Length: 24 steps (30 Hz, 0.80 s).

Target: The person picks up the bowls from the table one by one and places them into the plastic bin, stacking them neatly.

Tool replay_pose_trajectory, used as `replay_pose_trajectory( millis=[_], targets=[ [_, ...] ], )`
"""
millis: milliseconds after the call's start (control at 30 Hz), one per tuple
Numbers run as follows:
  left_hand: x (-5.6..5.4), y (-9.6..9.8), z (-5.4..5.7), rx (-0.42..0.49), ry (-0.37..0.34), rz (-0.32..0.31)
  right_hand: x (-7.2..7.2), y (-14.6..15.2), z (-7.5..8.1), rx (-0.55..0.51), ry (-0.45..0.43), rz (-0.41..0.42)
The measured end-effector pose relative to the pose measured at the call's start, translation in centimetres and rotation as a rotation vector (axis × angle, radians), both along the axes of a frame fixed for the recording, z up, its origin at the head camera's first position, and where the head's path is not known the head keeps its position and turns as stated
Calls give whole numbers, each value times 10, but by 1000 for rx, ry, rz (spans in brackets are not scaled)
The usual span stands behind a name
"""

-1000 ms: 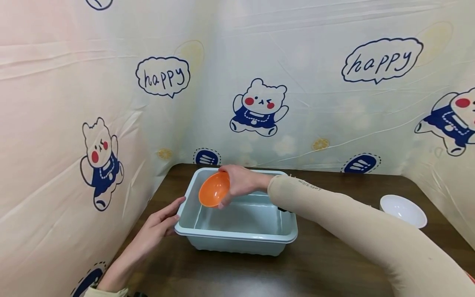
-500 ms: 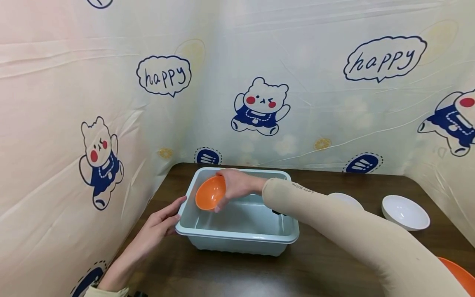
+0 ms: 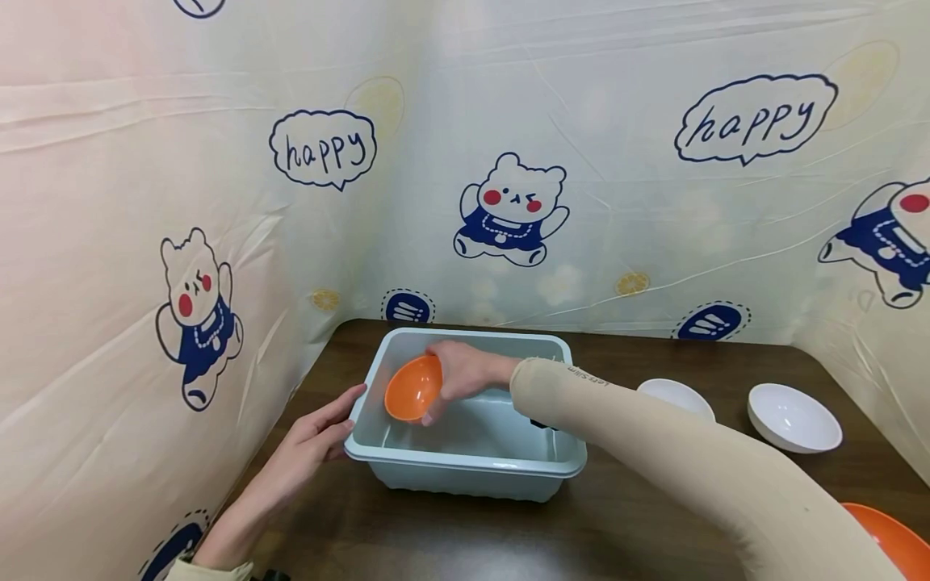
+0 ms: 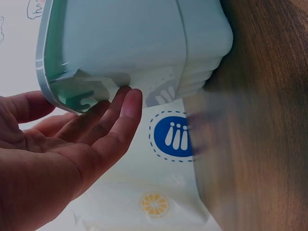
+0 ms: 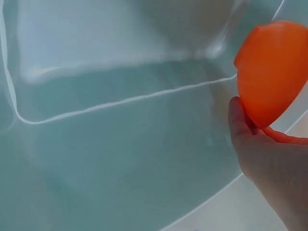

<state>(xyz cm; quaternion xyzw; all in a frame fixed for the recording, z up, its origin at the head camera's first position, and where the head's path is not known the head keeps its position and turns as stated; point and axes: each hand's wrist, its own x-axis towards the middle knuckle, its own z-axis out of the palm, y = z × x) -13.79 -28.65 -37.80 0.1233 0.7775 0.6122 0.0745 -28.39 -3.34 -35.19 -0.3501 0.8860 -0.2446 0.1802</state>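
A pale blue-green plastic basin (image 3: pixel 465 461) stands on the dark wood table. My right hand (image 3: pixel 467 371) grips an orange bowl (image 3: pixel 410 391) by its edge, thumb on the near side and fingers at the back. The bowl is tilted inside the basin's left half, its hollow facing left. In the right wrist view the bowl's rounded orange outside (image 5: pixel 272 72) shows above the thumb. My left hand (image 3: pixel 316 428) holds the basin's left rim. From the left wrist view, the thumb is at the rim and the fingers (image 4: pixel 127 106) lie against the outer end wall.
Two white bowls stand to the right of the basin, one (image 3: pixel 676 394) partly behind my right sleeve, the other (image 3: pixel 793 417) further right. Part of another orange bowl (image 3: pixel 890 537) shows at the lower right edge. Printed cloth (image 3: pixel 617 202) encloses the table's back and sides.
My right hand has lowered the orange bowl deeper into the basin and slightly left. The sleeve has shifted, uncovering a white bowl and the orange one at right. My left hand stays put.
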Motion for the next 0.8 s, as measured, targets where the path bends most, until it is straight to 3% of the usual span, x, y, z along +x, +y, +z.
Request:
replay_pose_trajectory(
  millis=[233, 467, 800],
  targets=[
    [0, 0, -1, -1, -4, 3, 3, -2, -7, 26, -4, -1],
    [-1, 0, -1, 2, -4, 0, -5, -5, -23, 15, 8, -16],
    [-1, 0, -2, 5, 11, -2, 3, 0, -29, 25, 1, -59]
  ],
)
